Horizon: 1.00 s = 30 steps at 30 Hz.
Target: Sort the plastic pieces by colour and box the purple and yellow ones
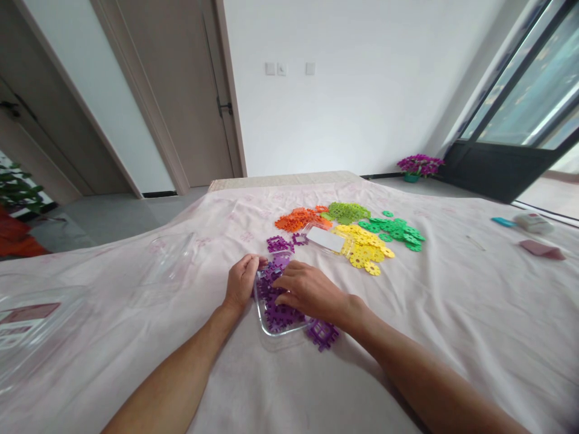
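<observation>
A clear plastic box (pixel 259 313) with purple interlocking toy pieces (pixel 283 319) in it stands in front of me. My left hand (pixel 243 280) is closed around the upper left side of the box. Over the box, my right hand (pixel 307 291) has its fingers curled down onto the purple pieces; their tips are partly hidden among them. A purple square piece (pixel 322 334) lies on the cloth by the box's lower right corner. Beyond the box are more purple pieces (pixel 279 243).
Farther back lie orange pieces (pixel 298 220), light green pieces (pixel 346 212), green pieces (pixel 398 231) and yellow pieces (pixel 364 244), with a small clear case (pixel 325 239) among them. Clear containers (pixel 163 259) sit at left. At far right are a pink cloth (pixel 541 249) and a blue item (pixel 503 222).
</observation>
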Tool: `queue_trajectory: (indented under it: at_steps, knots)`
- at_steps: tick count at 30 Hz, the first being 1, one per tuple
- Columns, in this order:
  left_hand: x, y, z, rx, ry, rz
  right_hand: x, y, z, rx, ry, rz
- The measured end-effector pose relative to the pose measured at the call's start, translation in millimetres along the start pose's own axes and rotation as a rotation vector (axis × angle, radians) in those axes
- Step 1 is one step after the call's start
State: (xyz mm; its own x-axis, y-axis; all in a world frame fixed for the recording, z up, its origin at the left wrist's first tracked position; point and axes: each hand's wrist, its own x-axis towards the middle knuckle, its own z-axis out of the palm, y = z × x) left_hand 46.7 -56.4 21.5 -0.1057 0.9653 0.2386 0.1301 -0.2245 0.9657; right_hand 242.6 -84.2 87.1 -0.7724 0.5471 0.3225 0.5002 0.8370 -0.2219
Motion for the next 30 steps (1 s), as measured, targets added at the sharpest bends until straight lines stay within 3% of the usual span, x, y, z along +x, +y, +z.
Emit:
queue_trajectory:
  at_steps: [4, 6, 8, 10, 12, 15, 18, 24, 30]
  knots:
    - [0.1, 0.1, -2.6, 0.024, 0.037, 0.007, -1.4, 7.6, 1.3, 0.082, 0.222, 0.036]
    - [2.1, 0.5, -5.8, 0.026, 0.091, -0.015, -2.4, 16.6, 4.0, 0.102, 0.366, 0.154]
    - [6.2, 0.0, -10.4, 0.004, 0.169, -0.038, -3.7, 27.9, 6.6, 0.092, 0.410, 0.313]
    - [11.9, -2.2, -16.3, -0.046, 0.257, -0.061, -5.6, 38.7, 6.8, 0.078, 0.318, 0.462]
    - [17.9, -5.9, -22.2, -0.098, 0.338, -0.082, -8.2, 46.1, 3.2, 0.089, 0.108, 0.533]
    - [24.1, -11.9, -28.2, -0.121, 0.400, -0.090, -13.1, 47.7, -8.0, 0.132, -0.265, 0.485]
    - [24.6, -15.3, -28.4, -0.094, 0.372, -0.087, -17.3, 41.3, -18.0, 0.137, -0.479, 0.399]
    - [16.7, -16.0, -20.2, -0.051, 0.224, -0.043, -20.0, 29.7, -18.5, 0.111, -0.611, 0.344]
    - [11.3, -12.0, -16.8, -0.012, 0.157, -0.058, -21.0, 28.2, -19.9, 0.084, -0.605, 0.357]
